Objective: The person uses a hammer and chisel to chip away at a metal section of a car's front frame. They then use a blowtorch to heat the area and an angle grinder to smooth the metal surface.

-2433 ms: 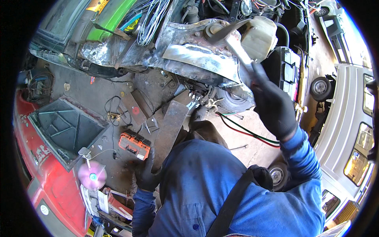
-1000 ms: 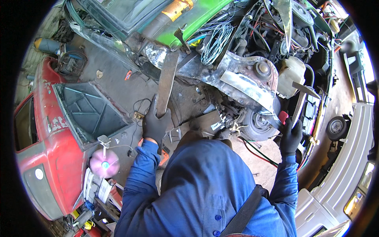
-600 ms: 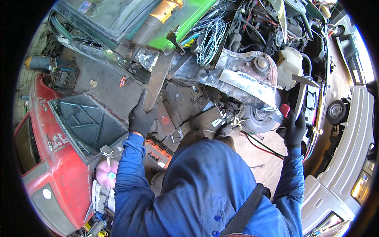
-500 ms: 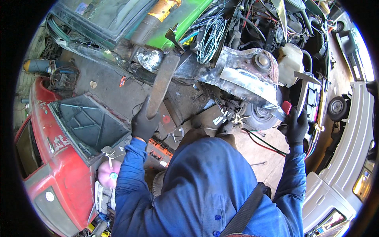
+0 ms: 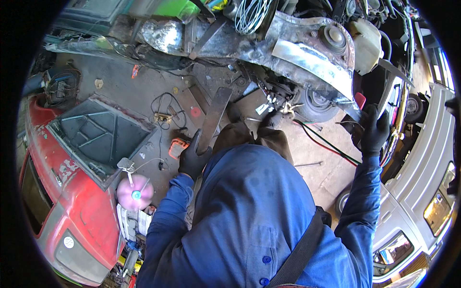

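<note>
Left hand (image 5: 194, 161) has its fingers curled round a flat metal bar (image 5: 214, 117) near centre; right hand's (image 5: 373, 133) are gripping a hammer (image 5: 385, 92), upper right.

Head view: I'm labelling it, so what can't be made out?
Head view: the lower end of the metal strip, hidden by the left hand.
Head view: the grip of the hammer, hidden by the right hand.
Head view: the top of the wire coil, cut off by the upper edge.
Head view: marks on the white sticker, too small.
</note>
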Action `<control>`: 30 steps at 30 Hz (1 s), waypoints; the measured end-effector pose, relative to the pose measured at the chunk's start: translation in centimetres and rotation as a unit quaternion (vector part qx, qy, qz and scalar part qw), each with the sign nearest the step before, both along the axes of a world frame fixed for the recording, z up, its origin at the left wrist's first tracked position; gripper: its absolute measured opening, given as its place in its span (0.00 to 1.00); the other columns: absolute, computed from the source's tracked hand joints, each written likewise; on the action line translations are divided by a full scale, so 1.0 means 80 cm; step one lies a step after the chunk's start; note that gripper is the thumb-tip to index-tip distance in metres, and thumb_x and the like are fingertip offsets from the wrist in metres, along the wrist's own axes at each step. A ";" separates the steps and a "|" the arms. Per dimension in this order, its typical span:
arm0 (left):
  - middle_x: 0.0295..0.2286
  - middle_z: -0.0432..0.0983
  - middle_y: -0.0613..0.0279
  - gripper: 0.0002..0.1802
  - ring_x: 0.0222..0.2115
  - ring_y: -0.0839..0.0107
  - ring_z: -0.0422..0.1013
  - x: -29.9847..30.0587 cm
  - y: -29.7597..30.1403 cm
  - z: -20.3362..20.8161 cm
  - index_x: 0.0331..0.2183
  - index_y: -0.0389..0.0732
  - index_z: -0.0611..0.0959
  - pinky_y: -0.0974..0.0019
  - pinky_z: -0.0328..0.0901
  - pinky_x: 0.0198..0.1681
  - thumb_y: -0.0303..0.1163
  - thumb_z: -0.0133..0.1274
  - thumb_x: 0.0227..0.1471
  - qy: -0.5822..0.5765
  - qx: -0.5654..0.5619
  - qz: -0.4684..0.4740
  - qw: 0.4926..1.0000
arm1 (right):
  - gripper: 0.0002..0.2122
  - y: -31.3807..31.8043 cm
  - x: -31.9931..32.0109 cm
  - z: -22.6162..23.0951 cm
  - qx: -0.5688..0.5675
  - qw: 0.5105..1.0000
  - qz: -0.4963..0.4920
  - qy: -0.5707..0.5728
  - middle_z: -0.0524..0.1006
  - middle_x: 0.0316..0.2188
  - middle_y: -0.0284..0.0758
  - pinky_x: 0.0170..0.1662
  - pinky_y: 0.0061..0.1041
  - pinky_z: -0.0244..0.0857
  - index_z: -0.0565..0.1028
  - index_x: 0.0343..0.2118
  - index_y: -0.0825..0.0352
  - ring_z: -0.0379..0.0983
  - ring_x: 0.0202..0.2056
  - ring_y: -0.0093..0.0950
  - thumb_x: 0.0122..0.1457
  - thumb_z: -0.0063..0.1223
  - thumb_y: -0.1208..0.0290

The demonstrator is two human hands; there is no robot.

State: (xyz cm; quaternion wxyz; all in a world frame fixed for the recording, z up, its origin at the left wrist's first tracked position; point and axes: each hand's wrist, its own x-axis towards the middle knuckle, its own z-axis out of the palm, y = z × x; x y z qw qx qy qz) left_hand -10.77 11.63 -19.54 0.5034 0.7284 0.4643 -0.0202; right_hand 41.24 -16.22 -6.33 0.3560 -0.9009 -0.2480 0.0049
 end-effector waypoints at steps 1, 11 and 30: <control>0.59 0.81 0.43 0.44 0.58 0.59 0.79 -0.003 -0.005 -0.014 0.69 0.33 0.73 0.58 0.71 0.61 0.38 0.70 0.57 0.016 -0.026 0.004 1.000 | 0.12 0.000 0.000 0.000 -0.011 1.000 0.000 -0.006 0.84 0.40 0.34 0.43 0.28 0.76 0.81 0.50 0.67 0.81 0.38 0.24 0.74 0.60 0.63; 0.60 0.78 0.37 0.46 0.61 0.44 0.75 -0.040 -0.069 -0.170 0.67 0.37 0.74 0.48 0.70 0.63 0.43 0.69 0.50 0.280 -0.120 -0.044 0.952 | 0.10 -0.013 0.011 -0.007 -0.021 0.993 0.096 -0.067 0.81 0.45 0.40 0.47 0.31 0.75 0.82 0.53 0.66 0.81 0.41 0.34 0.73 0.59 0.71; 0.52 0.85 0.39 0.41 0.56 0.46 0.80 0.005 -0.359 -0.378 0.55 0.36 0.87 0.49 0.72 0.61 0.52 0.75 0.45 0.231 -0.095 0.295 0.922 | 0.13 -0.013 0.039 -0.021 0.198 0.961 0.150 0.120 0.87 0.48 0.36 0.53 0.27 0.77 0.85 0.52 0.73 0.84 0.48 0.26 0.73 0.61 0.69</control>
